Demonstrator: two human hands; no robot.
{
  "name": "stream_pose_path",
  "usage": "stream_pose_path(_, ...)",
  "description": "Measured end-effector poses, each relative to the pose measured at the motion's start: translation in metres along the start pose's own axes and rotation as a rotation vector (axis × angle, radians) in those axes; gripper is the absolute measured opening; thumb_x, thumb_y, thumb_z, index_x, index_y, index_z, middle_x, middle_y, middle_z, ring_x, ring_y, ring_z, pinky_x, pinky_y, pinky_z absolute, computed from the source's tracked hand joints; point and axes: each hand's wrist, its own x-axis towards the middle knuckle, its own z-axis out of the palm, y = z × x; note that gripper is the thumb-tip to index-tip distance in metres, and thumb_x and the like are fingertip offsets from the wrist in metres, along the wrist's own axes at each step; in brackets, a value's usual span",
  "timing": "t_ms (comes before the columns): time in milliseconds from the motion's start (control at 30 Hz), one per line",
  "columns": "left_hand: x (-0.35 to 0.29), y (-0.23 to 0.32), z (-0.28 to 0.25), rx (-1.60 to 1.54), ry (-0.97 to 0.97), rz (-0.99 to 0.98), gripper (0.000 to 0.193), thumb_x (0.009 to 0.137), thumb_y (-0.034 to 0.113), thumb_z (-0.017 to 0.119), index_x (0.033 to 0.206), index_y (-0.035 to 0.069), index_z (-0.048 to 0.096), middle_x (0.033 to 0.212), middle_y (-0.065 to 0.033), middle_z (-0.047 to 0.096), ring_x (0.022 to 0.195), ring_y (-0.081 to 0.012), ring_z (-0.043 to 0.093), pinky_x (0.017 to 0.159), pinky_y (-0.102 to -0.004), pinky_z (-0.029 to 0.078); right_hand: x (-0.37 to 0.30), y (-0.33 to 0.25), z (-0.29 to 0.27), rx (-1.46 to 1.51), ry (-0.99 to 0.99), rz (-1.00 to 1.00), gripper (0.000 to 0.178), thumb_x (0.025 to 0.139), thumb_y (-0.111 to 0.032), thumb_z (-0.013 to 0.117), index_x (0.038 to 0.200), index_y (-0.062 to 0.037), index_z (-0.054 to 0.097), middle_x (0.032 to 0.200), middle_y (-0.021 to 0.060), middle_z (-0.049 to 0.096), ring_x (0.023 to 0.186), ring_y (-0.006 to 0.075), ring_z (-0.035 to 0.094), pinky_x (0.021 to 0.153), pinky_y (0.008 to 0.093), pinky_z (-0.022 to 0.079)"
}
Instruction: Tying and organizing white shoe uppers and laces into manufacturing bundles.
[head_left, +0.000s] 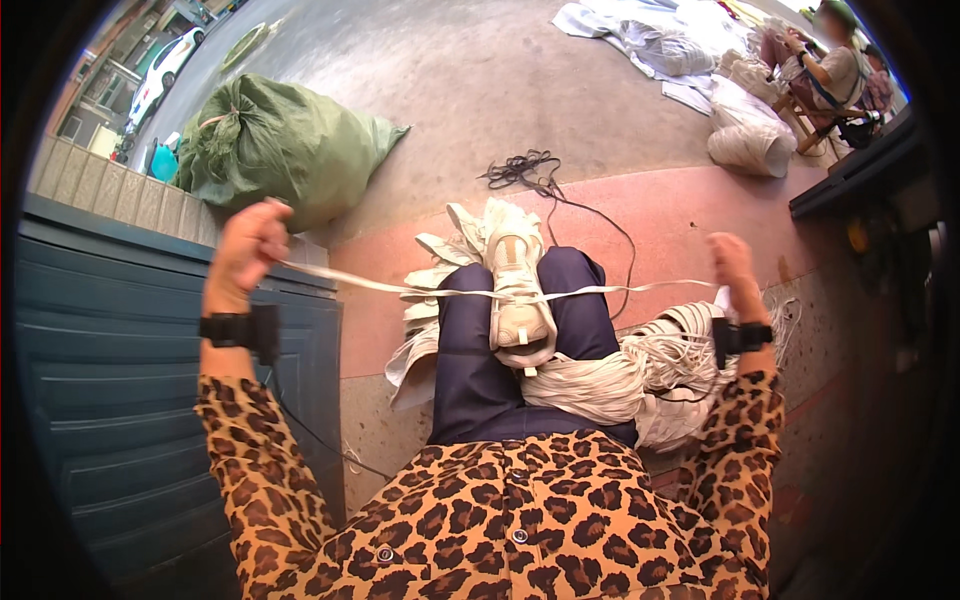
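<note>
A beige shoe upper [520,325] rests between my knees, its heel end toward me. A cream shoelace [370,284] runs out of it to both sides, pulled nearly straight. My left hand [248,252], raised at the left, is closed on one end of the lace. At the right, the other end reaches my right hand [736,272], which pinches it; its fingertips are partly hidden. More pale shoe uppers [430,275] lie beyond and beside my left knee. A thick bundle of cream laces [590,390] lies over my right thigh.
A large green sack [290,150] stands at the far left, past a dark blue panelled door [170,390]. Black cord [525,172] lies tangled on the floor ahead. White sacks [750,130] and cloth sit far right, near a seated person [830,70].
</note>
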Motion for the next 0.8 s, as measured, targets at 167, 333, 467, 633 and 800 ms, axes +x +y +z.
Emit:
stream_pose_path(167, -0.024, 0.034, -0.089, -0.208, 0.270, 0.239, 0.017, 0.089, 0.016, 0.052, 0.099, 0.003, 0.051, 0.059, 0.0053, 0.032, 0.047, -0.0035, 0.030, 0.043, -0.0185, 0.026, -0.003, -0.009, -0.129, 0.607, 0.189, -0.265, 0.024, 0.090, -0.015, 0.049, 0.112, -0.0086, 0.053, 0.065, -0.0038, 0.042, 0.050, 0.0024, 0.037, 0.042, 0.0158, 0.035)
stream_pose_path(333, -0.013, -0.042, -0.068, -0.054, 0.257, 0.196, 0.017, 0.083, 0.010, 0.057, 0.098, 0.001, 0.053, 0.065, 0.0027, 0.045, 0.053, -0.0052, 0.042, 0.047, -0.0185, 0.035, -0.021, -0.010, -0.093, 0.565, 0.162, -0.191, 0.022, 0.089, -0.017, 0.051, 0.108, -0.0075, 0.054, 0.069, -0.0024, 0.050, 0.056, 0.0034, 0.044, 0.051, 0.0169, 0.041)
stream_pose_path(467, -0.005, -0.117, 0.027, 0.185, -0.045, 0.035, 0.022, 0.081, 0.011, 0.059, 0.099, 0.000, 0.054, 0.071, -0.0019, 0.055, 0.061, -0.0089, 0.051, 0.057, -0.0206, 0.042, -0.050, -0.001, 0.023, 0.161, -0.278, -0.389, 0.014, 0.086, -0.013, 0.055, 0.094, -0.0042, 0.060, 0.067, 0.0022, 0.058, 0.059, 0.0087, 0.055, 0.054, 0.0216, 0.045)
stream_pose_path(633, -0.013, -0.202, 0.132, 0.511, -0.252, 0.116, 0.017, 0.081, 0.016, 0.058, 0.087, 0.001, 0.063, 0.078, -0.0059, 0.063, 0.071, -0.0141, 0.058, 0.066, -0.0261, 0.045, -0.122, -0.003, 0.152, -0.531, -0.667, -0.872, 0.014, 0.081, -0.009, 0.050, 0.083, -0.0014, 0.061, 0.079, 0.0098, 0.061, 0.078, 0.0240, 0.057, 0.069, 0.0380, 0.045)
stream_pose_path(800, -0.010, -0.224, 0.164, 1.072, -0.083, 0.593, 0.010, 0.076, 0.014, 0.058, 0.076, 0.005, 0.063, 0.075, -0.0113, 0.060, 0.079, -0.0281, 0.052, 0.070, -0.0361, 0.042, -0.121, -0.003, 0.185, -0.684, -0.364, -0.968, 0.010, 0.073, -0.008, 0.050, 0.076, -0.0039, 0.058, 0.083, 0.0093, 0.056, 0.083, 0.0277, 0.050, 0.067, 0.0406, 0.040)
